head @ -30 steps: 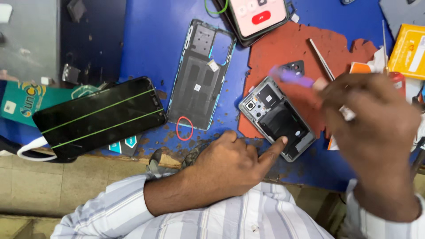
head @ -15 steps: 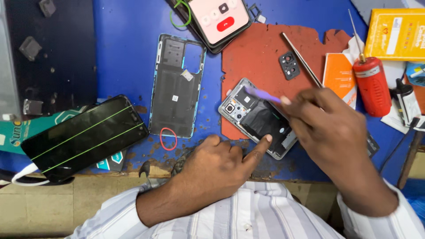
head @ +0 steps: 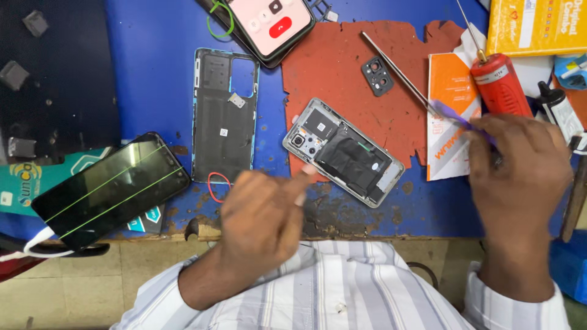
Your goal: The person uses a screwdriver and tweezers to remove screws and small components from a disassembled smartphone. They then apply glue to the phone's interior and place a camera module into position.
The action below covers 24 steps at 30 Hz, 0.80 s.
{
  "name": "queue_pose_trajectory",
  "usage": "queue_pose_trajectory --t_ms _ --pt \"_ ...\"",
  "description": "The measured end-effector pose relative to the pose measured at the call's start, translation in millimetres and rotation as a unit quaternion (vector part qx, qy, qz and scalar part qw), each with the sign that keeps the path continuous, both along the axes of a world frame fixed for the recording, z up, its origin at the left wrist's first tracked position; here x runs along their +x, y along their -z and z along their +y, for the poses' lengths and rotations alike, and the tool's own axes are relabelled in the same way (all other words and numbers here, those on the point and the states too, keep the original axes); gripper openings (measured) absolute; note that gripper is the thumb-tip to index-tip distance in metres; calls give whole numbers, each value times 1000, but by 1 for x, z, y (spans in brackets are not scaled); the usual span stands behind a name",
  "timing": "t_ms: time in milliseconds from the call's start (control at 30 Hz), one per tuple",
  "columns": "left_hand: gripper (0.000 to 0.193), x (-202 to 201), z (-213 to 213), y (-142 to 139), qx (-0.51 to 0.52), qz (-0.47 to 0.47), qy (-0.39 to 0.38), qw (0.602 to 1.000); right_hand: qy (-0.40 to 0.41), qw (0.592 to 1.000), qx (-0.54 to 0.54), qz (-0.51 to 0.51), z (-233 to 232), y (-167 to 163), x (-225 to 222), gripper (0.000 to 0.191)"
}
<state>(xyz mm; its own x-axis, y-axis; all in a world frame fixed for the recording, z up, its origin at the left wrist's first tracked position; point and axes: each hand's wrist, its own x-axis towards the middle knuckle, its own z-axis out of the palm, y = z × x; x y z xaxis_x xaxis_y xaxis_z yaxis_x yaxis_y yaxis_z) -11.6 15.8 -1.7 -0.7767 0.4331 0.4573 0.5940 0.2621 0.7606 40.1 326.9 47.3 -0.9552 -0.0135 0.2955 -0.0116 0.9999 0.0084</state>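
opened phone [head: 343,151] is lying face down, back cover off, half on the red mat [head: 354,67] and half on the blue worktop [head: 153,73], tilted diagonally with its camera end toward upper left. left hand [head: 263,223] is hovering just below and left of the phone, fingers [head: 304,177] loosely curled, index tip near the phone's lower left edge; holding nothing that shows. right hand [head: 520,177] is sitting well to the right of the phone, fingers closed around a purple pry tool [head: 455,116], tip pointing up-left over the orange-and-white card [head: 449,91]. removed back cover [head: 223,116] is lying inside-up just left of the phone. dark camera bezel [head: 377,76] is resting on the mat. red-handled tool [head: 500,82] is lying beside the card. cracked phone with green lines [head: 113,189] is lying at far left.
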Motion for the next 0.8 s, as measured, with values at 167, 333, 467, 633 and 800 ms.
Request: queue_pose_trajectory --t_ms 167,333,467,633,800 --pt "45 2 5 -6 -112 -7 -115 987 -98 965 -216 -115 -57 0 2 61" --pt "51 1 10 -6 -139 -28 -94 985 -152 961 -180 -147 -73 5 -10 77" --pt "59 3 6 -4 -132 -35 -60 989 -125 956 -163 -211 -55 0 -26 81" --pt "59 0 5 1 -105 -26 -56 993 -93 959 -224 -145 -41 -7 -46 38" --pt "56 -1 4 -1 -105 -28 -60 992 -92 985 -127 -71 -44 9 -82 28"
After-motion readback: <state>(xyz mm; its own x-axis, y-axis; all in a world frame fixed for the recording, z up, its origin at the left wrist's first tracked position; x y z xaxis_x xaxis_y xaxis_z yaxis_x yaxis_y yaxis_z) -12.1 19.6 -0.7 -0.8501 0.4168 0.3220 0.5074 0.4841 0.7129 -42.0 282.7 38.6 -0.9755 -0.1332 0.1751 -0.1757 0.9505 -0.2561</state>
